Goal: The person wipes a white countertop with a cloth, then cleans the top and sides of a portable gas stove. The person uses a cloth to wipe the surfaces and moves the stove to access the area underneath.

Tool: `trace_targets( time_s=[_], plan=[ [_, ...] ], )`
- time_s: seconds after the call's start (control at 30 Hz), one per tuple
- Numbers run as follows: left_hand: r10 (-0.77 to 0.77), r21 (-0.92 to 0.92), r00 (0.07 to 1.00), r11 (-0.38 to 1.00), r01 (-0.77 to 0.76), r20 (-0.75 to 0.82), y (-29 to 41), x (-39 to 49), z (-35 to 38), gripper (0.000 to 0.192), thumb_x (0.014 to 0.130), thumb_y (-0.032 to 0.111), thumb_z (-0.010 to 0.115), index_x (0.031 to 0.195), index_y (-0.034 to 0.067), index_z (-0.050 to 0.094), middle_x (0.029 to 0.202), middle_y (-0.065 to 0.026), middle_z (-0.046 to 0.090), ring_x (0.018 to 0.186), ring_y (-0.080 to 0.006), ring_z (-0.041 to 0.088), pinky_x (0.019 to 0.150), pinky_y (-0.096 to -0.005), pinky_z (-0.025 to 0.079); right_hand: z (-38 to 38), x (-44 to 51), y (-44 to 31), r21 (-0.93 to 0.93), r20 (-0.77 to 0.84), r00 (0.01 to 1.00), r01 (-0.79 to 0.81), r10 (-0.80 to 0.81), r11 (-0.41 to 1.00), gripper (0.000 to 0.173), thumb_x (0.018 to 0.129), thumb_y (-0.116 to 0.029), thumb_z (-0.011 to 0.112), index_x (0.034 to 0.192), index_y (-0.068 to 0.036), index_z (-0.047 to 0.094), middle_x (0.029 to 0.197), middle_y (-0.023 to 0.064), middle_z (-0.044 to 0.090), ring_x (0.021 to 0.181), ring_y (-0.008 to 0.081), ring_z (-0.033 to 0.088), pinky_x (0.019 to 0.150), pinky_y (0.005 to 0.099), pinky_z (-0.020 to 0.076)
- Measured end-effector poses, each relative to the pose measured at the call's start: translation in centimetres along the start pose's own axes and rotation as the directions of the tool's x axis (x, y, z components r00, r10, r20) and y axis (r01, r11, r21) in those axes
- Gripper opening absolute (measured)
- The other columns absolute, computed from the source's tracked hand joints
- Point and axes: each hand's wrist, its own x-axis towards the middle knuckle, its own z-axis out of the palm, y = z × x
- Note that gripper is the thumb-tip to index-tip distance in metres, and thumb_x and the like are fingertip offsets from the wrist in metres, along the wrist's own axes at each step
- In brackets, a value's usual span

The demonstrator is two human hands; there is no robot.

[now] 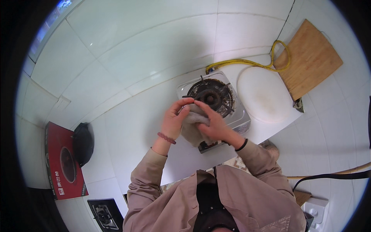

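A bunched grey cloth hangs between my two hands above the front left corner of a single-burner gas stove. My left hand grips it from the left, thumb and fingers pinched near its top. From the other side my right hand holds a fold, fingertips almost meeting those of the left. Just beyond my fingers sits the burner, dark and rusty, with metal pot-support prongs around it. The lower end of the cloth drapes over part of the stove's front.
A round white board lies right of the stove. Behind it a wooden cutting board leans on the wall. A yellow hose runs along the back. At left stand a red box and a black pan; a built-in hob is below.
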Motion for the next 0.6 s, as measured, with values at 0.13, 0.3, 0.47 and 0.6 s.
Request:
trace_targets(
  time_s=[0.13, 0.3, 0.47, 0.6],
  plan=[
    [0.072, 0.084, 0.997, 0.994, -0.074, 0.025, -0.9, 0.7, 1.3, 0.037, 0.097, 0.014, 0.061, 0.132, 0.006, 0.056, 0.125, -0.0045, 0.062, 0.112, -0.0151, 0.06, 0.092, -0.0284, 0.049, -9.6, 2.2, -1.5, -0.181, 0.024, 0.989, 0.149, -0.147, 0.972, 0.07, 0.075, -0.003, 0.059, 0.143, -0.009, 0.047, 0.138, 0.0166, 0.055, 0.128, 0.0323, 0.052, 0.11, 0.0388, 0.0399],
    [0.01, 0.705, 0.99, 0.701, -0.109, 0.143, -3.9, 1.5, 1.7, 0.043, 0.092, 0.022, 0.066, 0.131, 0.01, 0.056, 0.129, -0.0079, 0.061, 0.116, -0.0243, 0.06, 0.094, -0.037, 0.049, -21.2, 7.1, 0.5, -0.595, -0.081, 0.99, 0.046, -0.117, 0.803, 0.06, 0.078, -0.006, 0.058, 0.137, -0.016, 0.056, 0.115, 0.0183, 0.063, 0.105, 0.0348, 0.061, 0.094, 0.0407, 0.0486],
    [0.043, 0.878, 0.973, 0.423, -0.222, 0.225, -7.1, 4.8, 3.5, 0.043, 0.088, 0.019, 0.067, 0.129, 0.013, 0.058, 0.129, -0.0104, 0.06, 0.122, -0.0307, 0.054, 0.1, -0.044, 0.042, -22.8, 12.7, 10.3, -0.759, 0.006, 1.0, 0.017, -0.02, 0.65, 0.056, 0.08, -0.005, 0.057, 0.131, -0.025, 0.061, 0.101, 0.0173, 0.061, 0.092, 0.0349, 0.061, 0.083, 0.0403, 0.0501],
    [0.027, 0.957, 0.989, 0.249, -0.149, 0.147, -8.0, 8.1, 3.5, 0.044, 0.087, 0.019, 0.067, 0.13, 0.015, 0.056, 0.131, -0.0086, 0.058, 0.125, -0.0291, 0.051, 0.102, -0.048, 0.038, -18.3, 16.7, 17.7, -0.867, 0.13, 0.989, 0.082, 0.066, 0.491, 0.054, 0.081, -0.006, 0.057, 0.127, -0.033, 0.064, 0.118, 0.0137, 0.061, 0.107, 0.0336, 0.059, 0.092, 0.0463, 0.0477]
  ],
)
